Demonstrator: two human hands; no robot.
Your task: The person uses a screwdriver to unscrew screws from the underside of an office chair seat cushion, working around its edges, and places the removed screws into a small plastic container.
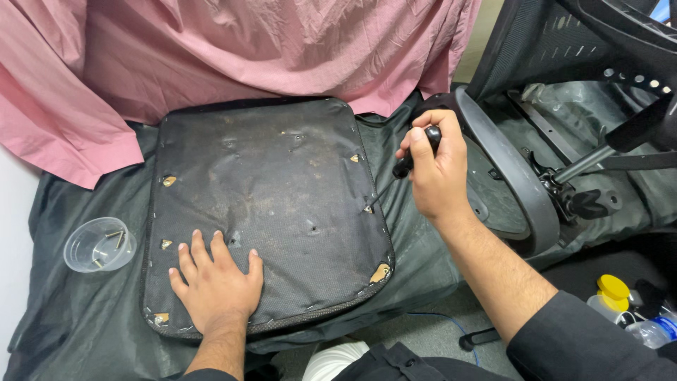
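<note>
Your right hand (437,169) has its fingers clamped around the black handle of a screwdriver (405,166). The tool's long axis runs from the handle at about 1 o'clock down to the tip at about 7 o'clock, and the tip sits on a screw point at the right edge of the upturned seat cushion (268,212). So the work lies at 7 o'clock from your gripping fingers, just beside them. Your left hand (215,282) lies flat on the cushion's near left part, fingers spread apart and holding nothing, well apart from the tip. At 9 o'clock from that hand, a clear plastic cup (99,245) holds loose screws.
</note>
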